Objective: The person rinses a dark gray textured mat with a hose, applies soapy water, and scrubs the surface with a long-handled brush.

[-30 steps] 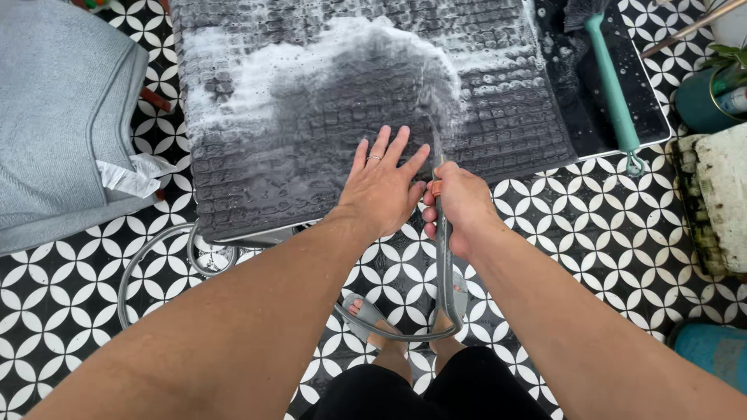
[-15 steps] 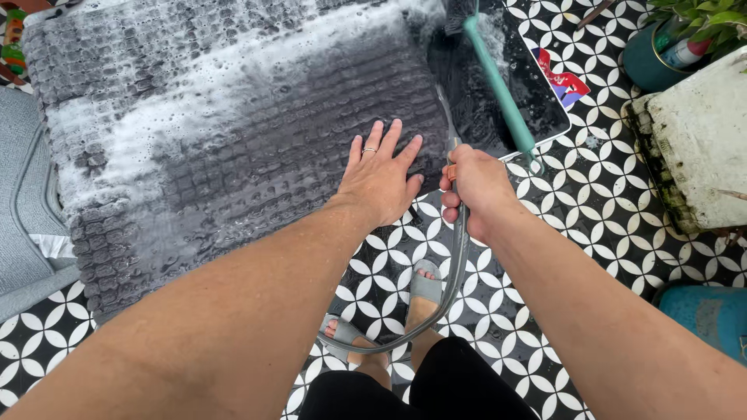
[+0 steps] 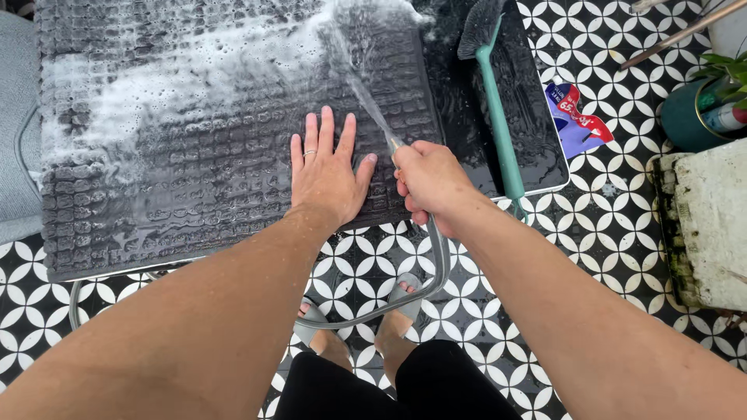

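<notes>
A wet dark grey textured mat [image 3: 194,155] lies on a raised board, with white foam across its upper part. My left hand [image 3: 327,171] presses flat on the mat's near right part, fingers spread, a ring on one finger. My right hand [image 3: 432,187] grips a grey hose [image 3: 440,264] just right of it. Water sprays from the hose end up and left onto the foamy mat. The hose loops down past my feet in grey sandals.
A teal-handled brush [image 3: 498,117] lies on a wet black tray [image 3: 537,148] right of the mat. A coloured packet [image 3: 576,117] lies on the patterned tile floor [image 3: 607,233]. A white block [image 3: 712,225] and a teal plant pot [image 3: 689,117] stand right. A grey mat [image 3: 15,124] lies left.
The view shifted, and my left hand slid left over the mat. My right hand turned the hose so the spray now points up and left at the foam.
</notes>
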